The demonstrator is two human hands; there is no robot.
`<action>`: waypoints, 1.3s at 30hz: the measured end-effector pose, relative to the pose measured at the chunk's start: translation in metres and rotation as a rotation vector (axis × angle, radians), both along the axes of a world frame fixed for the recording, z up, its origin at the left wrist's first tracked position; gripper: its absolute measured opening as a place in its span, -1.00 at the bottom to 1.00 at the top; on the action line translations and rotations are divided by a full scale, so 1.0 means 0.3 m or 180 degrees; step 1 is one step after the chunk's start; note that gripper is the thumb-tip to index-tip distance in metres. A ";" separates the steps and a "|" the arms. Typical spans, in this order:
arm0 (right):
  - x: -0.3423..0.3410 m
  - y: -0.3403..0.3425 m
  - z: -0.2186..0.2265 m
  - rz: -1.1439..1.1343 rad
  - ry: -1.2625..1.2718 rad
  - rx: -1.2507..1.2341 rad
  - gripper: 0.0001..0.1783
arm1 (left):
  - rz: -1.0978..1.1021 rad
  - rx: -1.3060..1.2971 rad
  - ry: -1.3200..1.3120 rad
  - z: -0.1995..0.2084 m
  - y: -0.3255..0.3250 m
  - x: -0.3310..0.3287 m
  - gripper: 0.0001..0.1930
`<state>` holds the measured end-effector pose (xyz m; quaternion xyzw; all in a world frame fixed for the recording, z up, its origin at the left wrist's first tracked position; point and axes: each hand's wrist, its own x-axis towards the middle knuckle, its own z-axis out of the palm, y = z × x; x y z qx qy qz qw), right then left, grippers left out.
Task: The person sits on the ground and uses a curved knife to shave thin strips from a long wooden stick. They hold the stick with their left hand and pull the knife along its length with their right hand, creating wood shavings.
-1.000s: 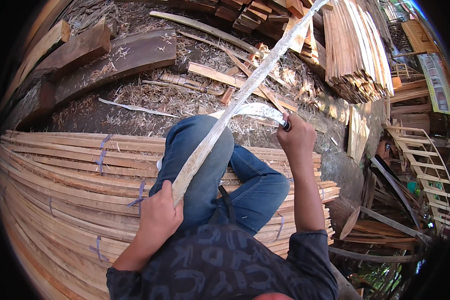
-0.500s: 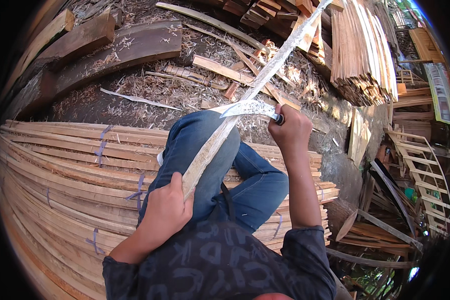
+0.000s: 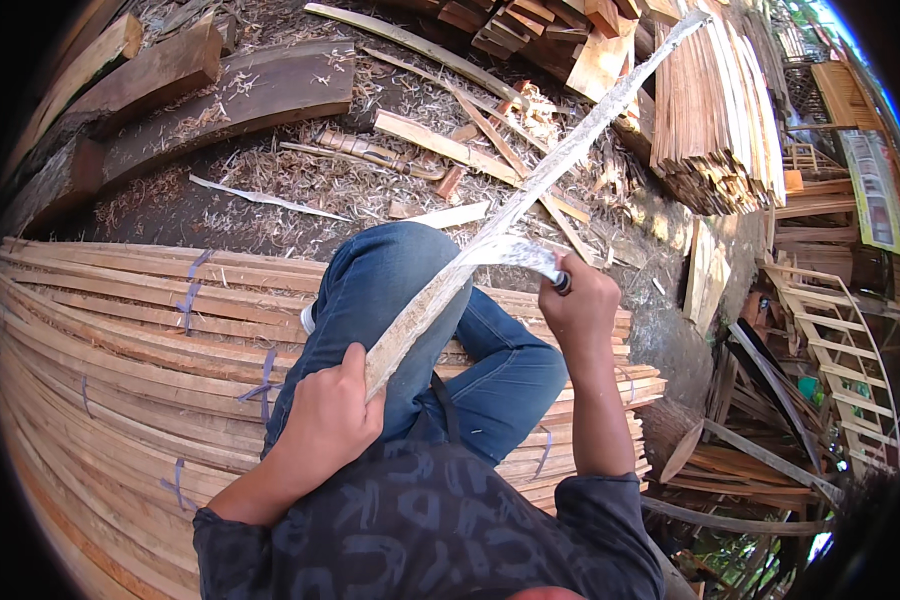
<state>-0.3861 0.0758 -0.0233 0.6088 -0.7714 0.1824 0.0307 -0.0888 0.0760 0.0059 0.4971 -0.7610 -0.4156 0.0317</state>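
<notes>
A long, rough strip of wood point(image 3: 570, 160) slants across my raised knee toward the upper right. My left hand point(image 3: 332, 408) is closed around its near end, thumb along the top. In my right hand point(image 3: 582, 305) is the dark handle of a curved knife point(image 3: 515, 252), its pale blade pointing left. The blade lies against the strip just beyond my knee, and its tip is hidden at the wood.
Bundled wooden slats point(image 3: 140, 330) tied with purple strips lie under and beside me. Thick curved timbers point(image 3: 230, 100) rest at the upper left. Shavings and loose offcuts cover the ground ahead. A stack of thin boards point(image 3: 720, 120) and a wooden ladder point(image 3: 845, 350) stand at right.
The strip's far end has swung to the right. My right hand has drawn the knife slightly nearer to me along the strip. My left hand keeps its grip.
</notes>
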 end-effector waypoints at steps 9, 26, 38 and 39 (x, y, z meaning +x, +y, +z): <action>-0.224 -0.228 0.037 -0.1207 -0.0170 0.0209 -0.73 | 0.0126 -0.0056 0.0054 0.004 0.005 0.011 -0.78; -0.063 -0.088 0.022 -0.0312 0.0313 0.0334 -0.84 | 0.0146 -0.0116 0.0133 -0.008 0.012 0.013 -0.79; -0.118 -0.172 -0.063 -0.0688 0.0214 -0.0186 -0.91 | 0.0068 0.0006 -0.0154 0.033 -0.009 -0.026 -0.75; -0.109 -0.155 -0.084 -0.0776 0.0090 -0.0101 -0.91 | 0.0071 -0.0014 -0.0149 0.026 -0.006 -0.023 -0.74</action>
